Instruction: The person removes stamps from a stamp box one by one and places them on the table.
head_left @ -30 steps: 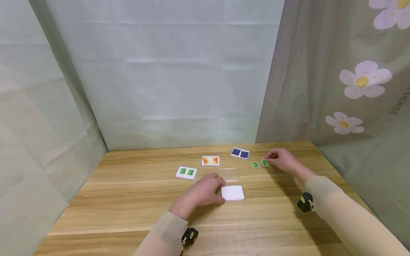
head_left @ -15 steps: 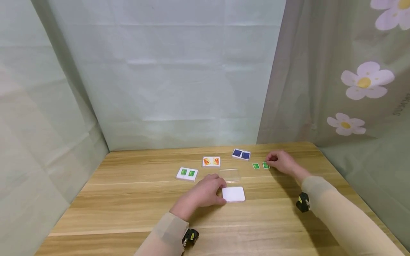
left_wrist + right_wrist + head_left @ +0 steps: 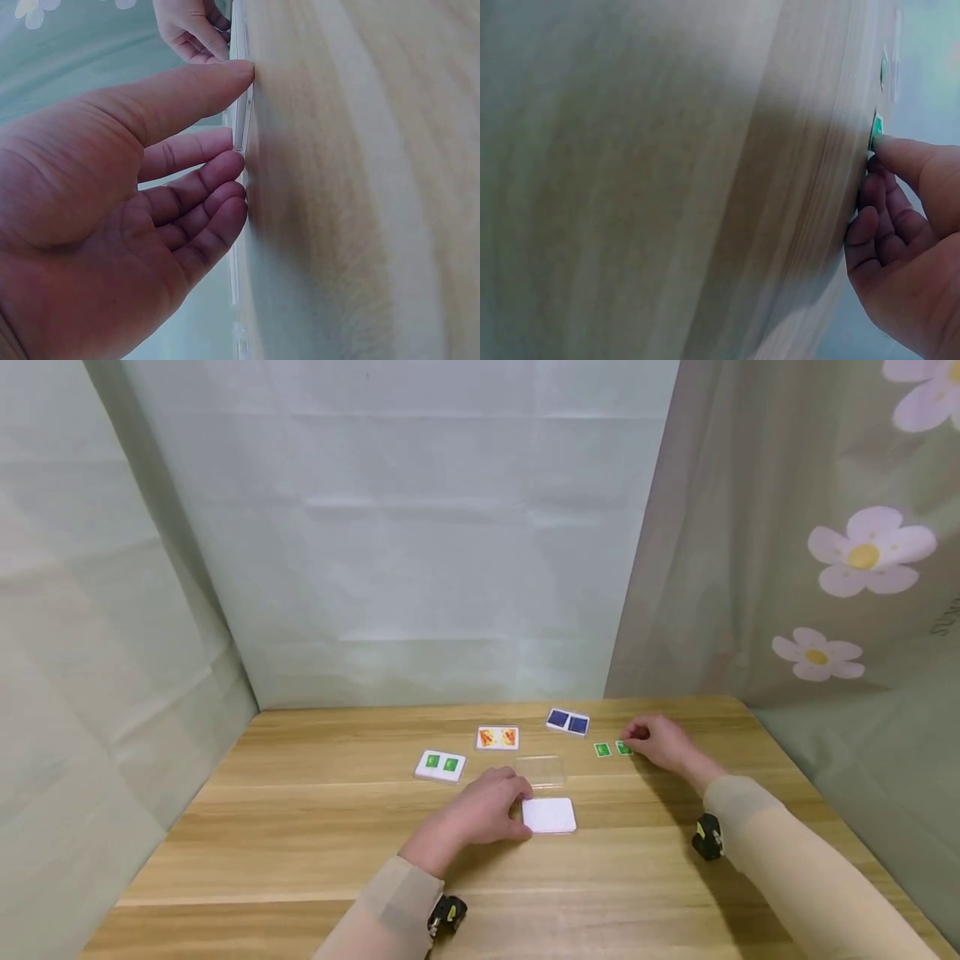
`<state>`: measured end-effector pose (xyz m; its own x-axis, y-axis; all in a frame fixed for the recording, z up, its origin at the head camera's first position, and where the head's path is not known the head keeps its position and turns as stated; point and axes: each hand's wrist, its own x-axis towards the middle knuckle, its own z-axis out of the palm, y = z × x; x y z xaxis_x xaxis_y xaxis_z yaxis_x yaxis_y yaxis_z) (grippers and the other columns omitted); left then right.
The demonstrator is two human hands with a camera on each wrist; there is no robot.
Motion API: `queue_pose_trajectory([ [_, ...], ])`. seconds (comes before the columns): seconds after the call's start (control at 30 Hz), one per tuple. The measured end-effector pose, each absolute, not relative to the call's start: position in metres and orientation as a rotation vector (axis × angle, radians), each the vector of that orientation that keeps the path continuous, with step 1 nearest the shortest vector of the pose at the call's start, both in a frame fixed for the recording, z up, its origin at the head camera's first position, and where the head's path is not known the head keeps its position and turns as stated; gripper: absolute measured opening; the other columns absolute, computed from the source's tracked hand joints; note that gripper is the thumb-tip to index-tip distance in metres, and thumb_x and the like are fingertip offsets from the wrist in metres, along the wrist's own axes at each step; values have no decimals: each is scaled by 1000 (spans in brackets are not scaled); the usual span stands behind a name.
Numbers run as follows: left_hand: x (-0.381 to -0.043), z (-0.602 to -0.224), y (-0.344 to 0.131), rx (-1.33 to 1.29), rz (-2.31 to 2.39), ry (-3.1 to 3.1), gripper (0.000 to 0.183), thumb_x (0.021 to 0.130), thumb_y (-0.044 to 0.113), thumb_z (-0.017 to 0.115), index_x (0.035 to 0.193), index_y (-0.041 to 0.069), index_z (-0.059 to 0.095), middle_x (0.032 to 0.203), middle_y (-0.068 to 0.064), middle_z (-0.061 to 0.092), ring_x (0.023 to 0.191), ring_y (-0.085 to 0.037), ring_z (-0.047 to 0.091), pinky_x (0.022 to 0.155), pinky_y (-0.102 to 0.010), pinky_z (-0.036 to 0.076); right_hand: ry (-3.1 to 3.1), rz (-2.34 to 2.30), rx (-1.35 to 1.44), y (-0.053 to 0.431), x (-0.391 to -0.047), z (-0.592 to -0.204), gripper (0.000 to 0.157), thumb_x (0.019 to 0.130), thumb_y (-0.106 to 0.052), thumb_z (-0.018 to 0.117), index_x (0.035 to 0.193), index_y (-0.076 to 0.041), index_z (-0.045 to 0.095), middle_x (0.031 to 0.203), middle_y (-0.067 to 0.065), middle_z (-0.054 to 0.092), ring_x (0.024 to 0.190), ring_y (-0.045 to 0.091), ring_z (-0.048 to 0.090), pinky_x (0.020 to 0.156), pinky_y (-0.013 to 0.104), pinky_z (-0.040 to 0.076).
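Observation:
My left hand (image 3: pixel 487 808) holds the left end of a white card in a clear flat case (image 3: pixel 549 816), thumb at the near corner and a finger at the far one. The left wrist view shows the thumb (image 3: pixel 187 90) against the thin edge of the case (image 3: pixel 242 112). Farther right, my right hand (image 3: pixel 663 743) pinches a small green square (image 3: pixel 624 747) by its right side, low at the tabletop. In the right wrist view the thumb covers part of this green square (image 3: pixel 877 129). A second green square (image 3: pixel 602 750) lies flat just to its left.
An unfilled clear case piece (image 3: pixel 542 771) lies behind the white card. Around it lie a card with two green squares (image 3: pixel 441 766), one with two orange pictures (image 3: pixel 497 738) and one with two dark blue squares (image 3: pixel 567 722). Cloth curtains (image 3: pixel 450 568) border the wooden table (image 3: pixel 315 852).

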<state>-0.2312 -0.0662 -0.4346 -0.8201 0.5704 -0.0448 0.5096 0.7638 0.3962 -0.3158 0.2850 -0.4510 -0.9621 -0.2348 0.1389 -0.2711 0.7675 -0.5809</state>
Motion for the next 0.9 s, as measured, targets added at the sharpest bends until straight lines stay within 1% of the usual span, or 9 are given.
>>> queue_pose_trajectory([
  [0.27, -231, -433, -65, 871, 558, 2790, 49, 89, 30, 97, 129, 10, 76, 114, 2, 64, 102, -16, 53, 95, -32, 53, -2912, 934, 390, 285, -314, -451, 6, 102, -5, 77, 97, -5, 74, 96, 7, 71, 89, 23, 59, 83, 42, 49],
  [0.53, -232, -432, -62, 878, 553, 2787, 50, 89, 29, 96, 130, 10, 76, 115, 1, 65, 102, -16, 53, 95, -32, 53, -2910, 971, 362, 288, -312, -450, 4, 103, -5, 76, 100, -2, 75, 98, 10, 73, 91, 24, 63, 85, 43, 52],
  [0.7, -234, -432, -60, 885, 557, 2791, 50, 89, 29, 96, 130, 10, 76, 112, 2, 63, 102, -16, 53, 93, -32, 52, -2893, 1006, 324, 291, -311, -448, 7, 103, -7, 77, 104, -1, 76, 101, 12, 75, 93, 25, 65, 84, 42, 51],
  [0.9, -234, -432, -62, 888, 554, 2787, 50, 89, 30, 96, 130, 10, 76, 115, 2, 65, 104, -17, 53, 95, -33, 52, -2879, 1032, 292, 291, -308, -447, 9, 104, -10, 77, 106, -1, 76, 101, 12, 74, 93, 25, 64, 82, 39, 51],
])
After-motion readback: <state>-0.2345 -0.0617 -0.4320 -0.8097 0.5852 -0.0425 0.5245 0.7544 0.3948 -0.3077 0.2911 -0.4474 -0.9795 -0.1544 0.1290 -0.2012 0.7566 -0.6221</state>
